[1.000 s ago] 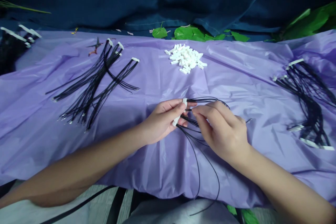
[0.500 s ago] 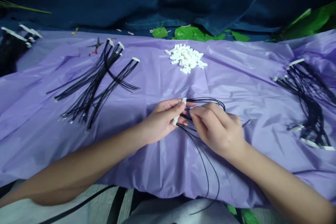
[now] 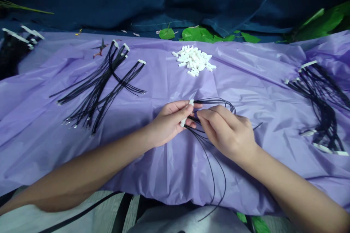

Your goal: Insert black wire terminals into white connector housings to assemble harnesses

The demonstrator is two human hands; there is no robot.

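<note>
My left hand [image 3: 173,120] pinches a long white plastic wire connector [image 3: 183,122] between thumb and fingers. Several thin black wires [image 3: 213,101] run out of the connector's right side; some loop round under my right hand, and two hang down past the table's front edge. Close by on the right, my right hand [image 3: 225,127] is closed, thumb and forefinger pinched on a black wire just beside the connector. The wire's tip is too small to make out between the fingertips.
Beyond my hands lies a pile of white connectors [image 3: 193,60]. Bundles of black wires [image 3: 101,83] with white ends spread at left, near small snips [image 3: 100,48]. More wired harnesses [image 3: 322,105] lie at right and a dark bundle [image 3: 20,43] at far left. Purple sheeting [image 3: 153,76] covers the table.
Both hands have hardly moved; the connector has tilted and risen very slightly. The hanging wires have swung a little to the left.
</note>
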